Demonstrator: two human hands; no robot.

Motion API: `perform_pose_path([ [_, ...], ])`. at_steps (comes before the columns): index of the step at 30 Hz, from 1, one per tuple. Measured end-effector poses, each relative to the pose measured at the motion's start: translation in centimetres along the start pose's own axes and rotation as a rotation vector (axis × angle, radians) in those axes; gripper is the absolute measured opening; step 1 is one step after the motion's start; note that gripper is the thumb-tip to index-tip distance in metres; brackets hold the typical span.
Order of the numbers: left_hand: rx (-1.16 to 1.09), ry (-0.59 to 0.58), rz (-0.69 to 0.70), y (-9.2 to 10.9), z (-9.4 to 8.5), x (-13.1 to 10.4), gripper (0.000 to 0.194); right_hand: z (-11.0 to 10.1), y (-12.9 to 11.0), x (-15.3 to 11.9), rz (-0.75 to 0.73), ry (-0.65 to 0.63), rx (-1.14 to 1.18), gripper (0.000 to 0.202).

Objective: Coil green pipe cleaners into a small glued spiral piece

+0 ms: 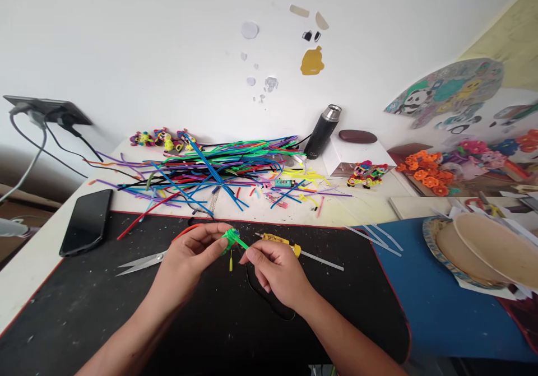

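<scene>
My left hand is closed in a pinch on a small bright green woven piece, which looks folded or knotted from a flat strand. A green strand runs out of it to the right, and its end sits between the thumb and finger of my right hand. Scissors lie beside my left hand, blades to the left, the orange handle partly hidden. Behind my right hand is a yellow glue gun with a translucent stick. A small yellow piece lies between my hands.
Many coloured strands are heaped at the back. Small colourful figures stand back left, others at right. A phone lies left on the black mat. A black flask and stacked bowls are at right.
</scene>
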State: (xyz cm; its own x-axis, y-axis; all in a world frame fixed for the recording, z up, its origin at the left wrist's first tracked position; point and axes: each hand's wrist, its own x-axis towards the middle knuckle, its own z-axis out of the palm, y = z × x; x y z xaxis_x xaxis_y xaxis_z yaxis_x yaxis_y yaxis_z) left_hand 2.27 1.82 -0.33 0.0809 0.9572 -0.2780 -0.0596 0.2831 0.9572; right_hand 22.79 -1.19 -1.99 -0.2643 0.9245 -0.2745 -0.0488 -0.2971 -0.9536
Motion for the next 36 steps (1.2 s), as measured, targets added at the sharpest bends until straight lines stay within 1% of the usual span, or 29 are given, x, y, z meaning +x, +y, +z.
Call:
perform_pose_path([
  [4,-0.107,0.023,-0.058,0.6,0.4,-0.2,0.038,0.0,-0.2,0.1,-0.003,0.004,0.050,0.049],
  [8,-0.184,0.028,-0.101,0.4,0.3,-0.4,0.035,0.1,0.2,0.4,-0.003,-0.008,0.087,0.051],
  [11,-0.244,-0.013,-0.152,0.2,0.2,-0.6,0.036,0.2,0.5,0.6,0.011,-0.019,0.106,0.051],
  [14,-0.285,-0.073,-0.204,0.6,0.2,-0.9,0.035,0.2,0.5,0.7,0.019,-0.025,0.120,0.050],
  [19,-0.329,-0.158,-0.245,1.4,0.4,-1.4,0.034,0.1,0.4,0.8,0.028,-0.032,0.121,0.052],
  [28,-0.312,-0.197,-0.294,1.5,-0.3,-2.0,0.039,0.4,0.3,0.8,0.047,-0.060,0.143,0.053],
  [32,-0.306,-0.205,-0.297,1.6,-0.3,-2.2,0.039,0.6,0.1,0.7,0.060,-0.070,0.164,0.054],
  [36,-0.320,-0.237,-0.298,2.1,-0.2,-2.3,0.036,0.7,0.1,0.8,0.064,-0.082,0.169,0.056],
])
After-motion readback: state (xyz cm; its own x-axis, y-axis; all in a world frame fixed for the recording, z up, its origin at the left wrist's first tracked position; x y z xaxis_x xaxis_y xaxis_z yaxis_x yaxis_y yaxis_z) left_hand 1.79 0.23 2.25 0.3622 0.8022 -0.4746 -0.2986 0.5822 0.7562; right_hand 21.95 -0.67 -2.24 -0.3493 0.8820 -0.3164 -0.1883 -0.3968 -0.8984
